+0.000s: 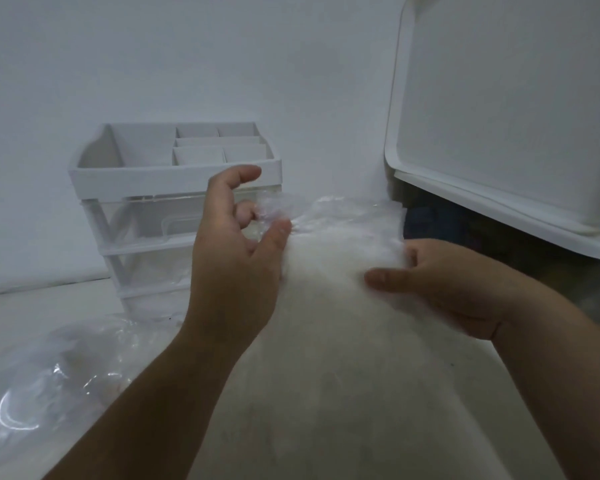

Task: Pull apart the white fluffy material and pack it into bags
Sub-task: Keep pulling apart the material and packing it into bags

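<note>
A big mass of white fluffy material fills the middle of the view, between my two forearms. A clear plastic bag lies crumpled over its far end. My left hand pinches the bag's edge between thumb and fingers at the upper left of the mass. My right hand grips the right side of the fluff, thumb on top and fingers sunk into it. How far the material sits inside the bag I cannot tell.
A white desktop organiser with top compartments and clear drawers stands at the back left against the wall. More crumpled clear plastic lies on the table at the lower left. A large white bin overhangs at the upper right.
</note>
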